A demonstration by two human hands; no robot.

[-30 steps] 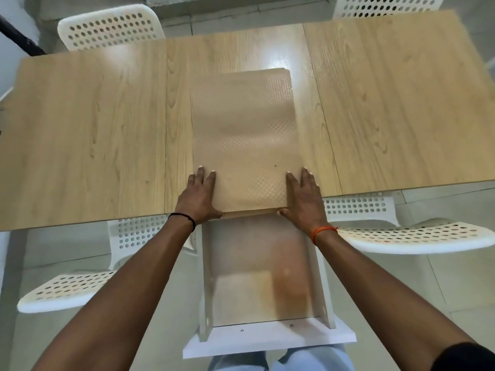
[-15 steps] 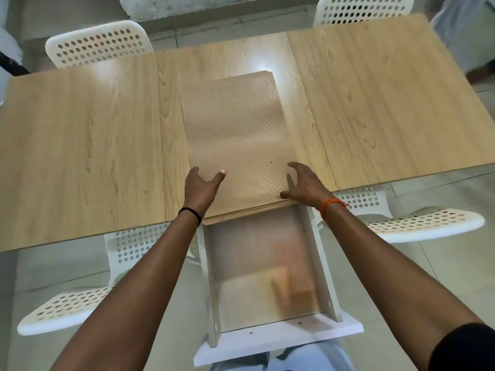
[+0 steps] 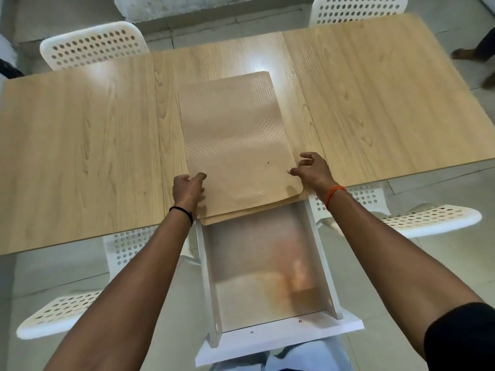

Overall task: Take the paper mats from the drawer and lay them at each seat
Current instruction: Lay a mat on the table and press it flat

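A stack of tan embossed paper mats lies lengthwise on the middle of the wooden table, its near end hanging over the table edge. The top sheet sits slightly askew on the ones below. My left hand pinches the stack's near left corner, thumb on top. At the right edge is my right hand, thumb tip touching the mat and fingers curled apart beside it. Under the table edge the white drawer is pulled out toward me, and only its bare bottom shows.
White perforated chairs stand at the far left, far right, near left and near right. Another person's feet show at the upper right. My knees are just behind the drawer front.
Both hands lay flat on the mats' near end. They have since lifted and shifted to the stack's side edges, and my left hand has closed on the corner. The top mat has skewed slightly.
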